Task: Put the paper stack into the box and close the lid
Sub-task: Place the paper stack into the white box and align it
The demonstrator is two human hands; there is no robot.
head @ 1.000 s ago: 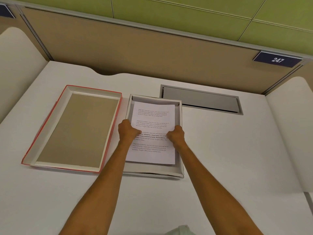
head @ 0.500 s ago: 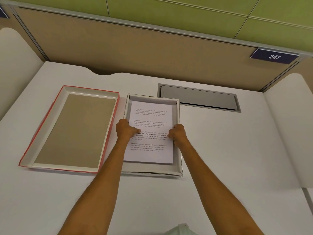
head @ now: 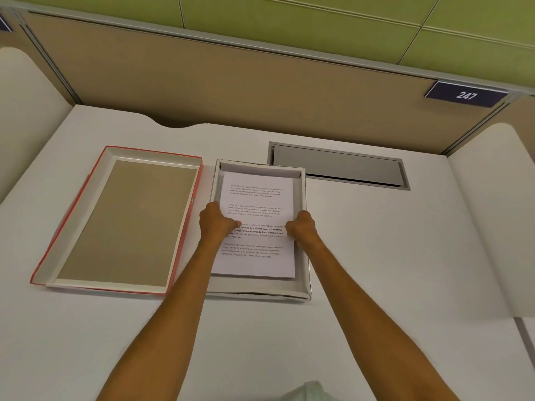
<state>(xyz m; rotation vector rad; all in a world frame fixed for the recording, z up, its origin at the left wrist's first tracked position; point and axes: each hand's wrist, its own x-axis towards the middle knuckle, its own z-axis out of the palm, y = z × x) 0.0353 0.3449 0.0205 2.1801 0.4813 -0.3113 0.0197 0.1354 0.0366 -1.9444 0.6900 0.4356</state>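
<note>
Lid (head: 127,224): I see it farthest left on the white desk (head: 376,256), lying upside down with its brown inner face up, white inner walls and a red outer edge; it sits just beside the box, apart from both hands.
Left hand (head: 215,224): I have it curled over the left edge of the paper stack, thumb lying on the printed top sheet, fingers tucked under and out of my sight, so it is pinching that edge.
Box (head: 262,292): open, white-walled, set between the lid and the grey hatch; its near wall shows bare below the sheets.
Paper stack (head: 257,206): inside the box, printed side up with four blocks of text, its near edge short of the box's near wall; whether it lies flat on the floor of the box I cannot tell.
Right hand (head: 302,228): closed in a loose fist on the right edge of the stack, gripping it against the box's right wall.
Cable hatch (head: 337,166): a grey flap sunk into the desk, behind and to the right of the box.
Number plate (head: 466,94): dark, reading 247, on the partition at far right.
</note>
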